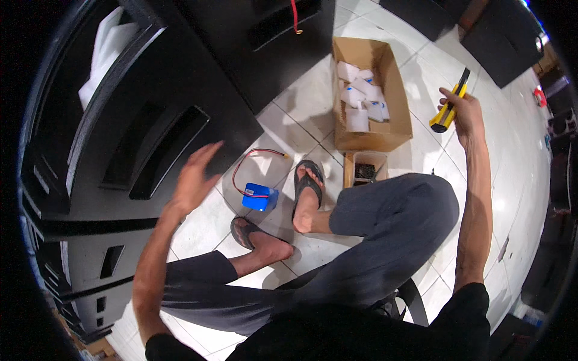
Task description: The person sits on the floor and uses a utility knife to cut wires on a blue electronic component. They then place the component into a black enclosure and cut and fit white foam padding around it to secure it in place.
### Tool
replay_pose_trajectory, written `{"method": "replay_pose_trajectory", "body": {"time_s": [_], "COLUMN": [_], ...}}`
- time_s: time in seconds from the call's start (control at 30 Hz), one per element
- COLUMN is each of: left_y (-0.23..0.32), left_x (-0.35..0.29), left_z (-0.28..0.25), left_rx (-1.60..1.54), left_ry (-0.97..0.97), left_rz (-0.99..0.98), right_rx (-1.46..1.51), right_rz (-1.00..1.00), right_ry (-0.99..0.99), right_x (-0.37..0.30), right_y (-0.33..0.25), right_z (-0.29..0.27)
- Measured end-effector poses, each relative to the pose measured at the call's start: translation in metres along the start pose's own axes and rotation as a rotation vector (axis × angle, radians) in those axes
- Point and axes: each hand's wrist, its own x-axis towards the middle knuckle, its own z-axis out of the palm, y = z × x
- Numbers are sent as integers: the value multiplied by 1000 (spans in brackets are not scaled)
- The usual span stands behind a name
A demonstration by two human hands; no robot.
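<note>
In my right hand [465,114], raised at the right over the floor, is a yellow and black utility knife [449,108]. Its dark end points up and away from me. My left hand [195,179] is empty, fingers apart, in front of a black cabinet [120,156] with a slot-shaped opening. On the tiles right of that hand sits a blue battery pack [259,197]. Red and black wires [236,165] curve from it to a small yellow connector [285,156]. The battery pack lies beside my sandalled feet, touched by neither hand.
An open cardboard box [385,129] holds several white foam pieces [361,90]. A small clear container [372,162] with dark bits stands close to it. More black cabinets rise at the left and back, one with a red wire [294,15] hanging out. White foam [105,57] leans at upper left.
</note>
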Motion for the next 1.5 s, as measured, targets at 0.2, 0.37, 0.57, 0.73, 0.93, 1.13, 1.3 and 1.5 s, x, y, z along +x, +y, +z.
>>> {"method": "replay_pose_trajectory", "body": {"time_s": [0.2,0.37,0.57,0.73,0.93,1.13,1.3,1.5], "left_y": [-30,-32,-69,-68,-45,-51,-81,-106], "left_x": [-65,-72,-127,-180,-217,-187,-165,-88], "left_z": [-81,-95,-57,14,53,41,-1,52], "left_rx": [170,81,-425,-905,-1077,-956,-563,-384], "left_ry": [-364,-361,-216,-104,49,-7,-152,-390], "left_rz": [-168,-213,-415,-678,-911,-939,-702,-606], "right_rx": [640,986,651,376,-278,-378,-563,-732], "right_rz": [134,164,550,578,458,-32,135,259], "right_ry": [16,192,110,295,163,100,111,170], "right_x": [-13,-27,-80,-129,-124,-131,-127,-135], "right_y": [89,194,308,358,341,382,393,385], "right_z": [-91,-163,-195,-174,-134,-137,-145,-173]}}
